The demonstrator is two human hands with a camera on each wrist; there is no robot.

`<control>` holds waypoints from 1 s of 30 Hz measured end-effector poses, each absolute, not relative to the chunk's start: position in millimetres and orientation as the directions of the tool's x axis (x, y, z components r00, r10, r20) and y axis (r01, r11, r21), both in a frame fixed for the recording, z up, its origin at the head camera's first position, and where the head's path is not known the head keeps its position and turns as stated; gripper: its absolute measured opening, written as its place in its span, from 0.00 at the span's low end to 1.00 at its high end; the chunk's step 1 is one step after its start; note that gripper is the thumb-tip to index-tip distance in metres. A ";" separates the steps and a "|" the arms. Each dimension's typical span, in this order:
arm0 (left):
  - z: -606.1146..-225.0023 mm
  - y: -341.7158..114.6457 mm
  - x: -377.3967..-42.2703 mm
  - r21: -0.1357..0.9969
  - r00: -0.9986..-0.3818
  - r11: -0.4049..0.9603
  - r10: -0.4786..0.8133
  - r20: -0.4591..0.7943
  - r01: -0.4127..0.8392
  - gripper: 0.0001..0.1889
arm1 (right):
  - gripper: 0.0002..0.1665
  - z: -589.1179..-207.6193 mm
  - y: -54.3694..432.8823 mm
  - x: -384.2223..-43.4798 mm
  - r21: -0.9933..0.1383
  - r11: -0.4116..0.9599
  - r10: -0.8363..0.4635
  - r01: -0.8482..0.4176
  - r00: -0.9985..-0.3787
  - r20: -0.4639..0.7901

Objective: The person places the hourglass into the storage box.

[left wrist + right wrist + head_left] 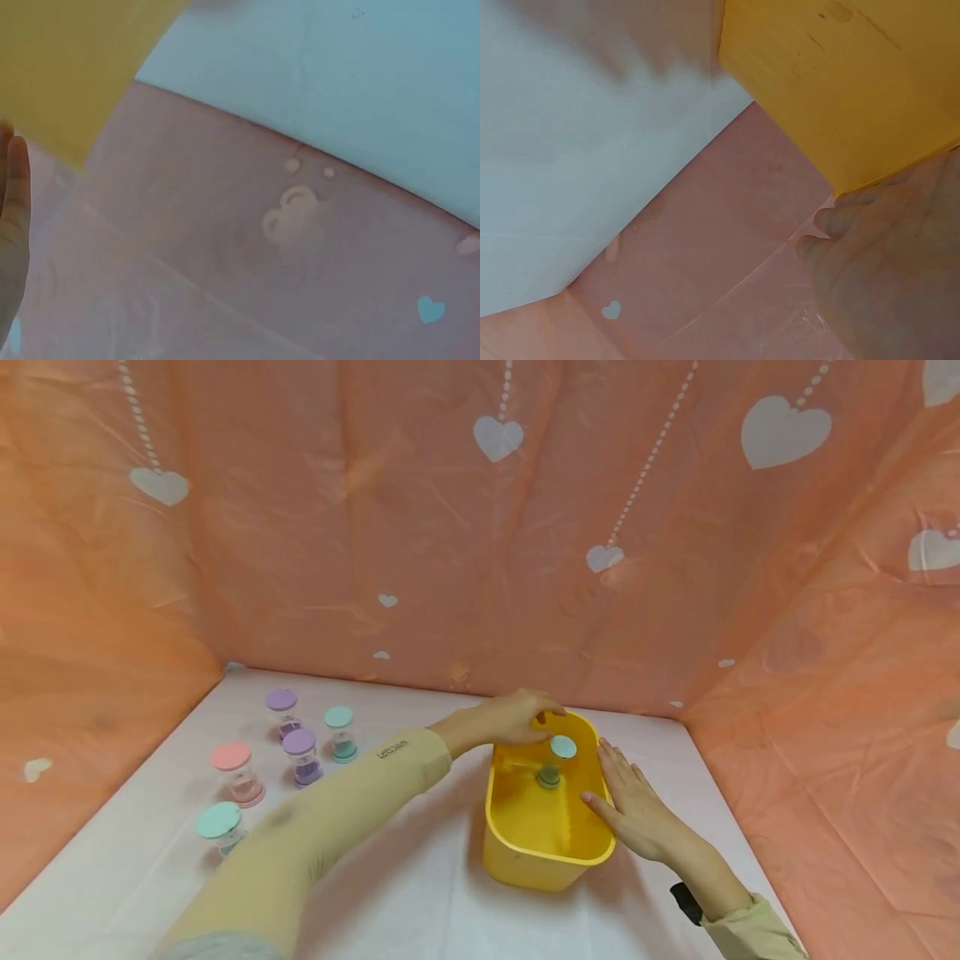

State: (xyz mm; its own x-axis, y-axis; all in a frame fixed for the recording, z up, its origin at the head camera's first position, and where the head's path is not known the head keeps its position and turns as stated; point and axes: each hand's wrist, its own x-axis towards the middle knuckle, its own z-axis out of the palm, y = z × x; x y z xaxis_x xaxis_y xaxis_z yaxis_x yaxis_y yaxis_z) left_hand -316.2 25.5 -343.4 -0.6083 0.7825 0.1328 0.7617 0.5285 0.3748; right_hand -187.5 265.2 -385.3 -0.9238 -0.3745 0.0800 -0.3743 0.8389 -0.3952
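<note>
A yellow plastic bin [543,867] stands on the covered table, and a sand timer with a teal cap [563,747] is upright inside it. My left hand [517,714] reaches over the bin's far left rim, fingers loosely bent and thumb tip beside the timer's cap, with nothing held between them. Along the right rim lies my right hand [637,810], its fingers straight and its thumb extending over the bin's inside. In the left wrist view only part of the left hand [13,225] shows beside the bin's yellow wall [67,75]. The right wrist view has the right hand [900,255] against the bin's side.
Left of the bin stand several more sand timers: a pink one [231,757], two purple ones [298,742] and two teal ones [339,717]. My left forearm passes close to them. An orange-pink sheet [420,527] with white hearts walls the white table cover [420,877].
</note>
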 end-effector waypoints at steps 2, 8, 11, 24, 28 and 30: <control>-337.7 17.7 -314.5 0.394 -0.615 0.522 0.772 0.160 0.757 0.22 | 0.48 -385.1 265.2 -187.6 -0.398 0.838 -0.373 -0.372 -0.924 0.079; -324.5 -10.1 -312.5 0.423 -0.619 0.490 0.743 0.255 0.762 0.21 | 0.48 -384.1 265.0 -187.7 -0.407 0.837 -0.367 -0.365 -0.927 0.076; -320.1 -28.6 -312.6 0.430 -0.625 0.485 0.724 0.290 0.761 0.21 | 0.49 -384.2 264.8 -187.3 -0.416 0.834 -0.367 -0.362 -0.928 0.072; -306.9 -139.6 -315.9 0.451 -0.713 0.559 0.615 0.337 0.695 0.21 | 0.48 -389.0 264.6 -188.9 -0.421 0.834 -0.361 -0.357 -0.930 0.073; -310.2 -181.7 -318.9 0.433 -0.747 0.610 0.568 0.345 0.664 0.22 | 0.49 -389.0 265.0 -188.9 -0.423 0.834 -0.359 -0.355 -0.930 0.073; -312.0 -201.4 -319.0 0.444 -0.776 0.637 0.538 0.330 0.630 0.21 | 0.48 -388.6 265.4 -188.7 -0.425 0.833 -0.359 -0.354 -0.931 0.073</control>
State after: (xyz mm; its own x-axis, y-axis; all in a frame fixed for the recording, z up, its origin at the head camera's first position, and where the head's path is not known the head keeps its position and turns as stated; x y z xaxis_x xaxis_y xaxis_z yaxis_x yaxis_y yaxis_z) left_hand -319.0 -201.4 -312.0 -0.7759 0.5375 0.3302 0.6302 0.6367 0.4443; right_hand -188.7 265.4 -388.6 -0.9306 -0.3587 0.0727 -0.3542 0.8329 -0.4251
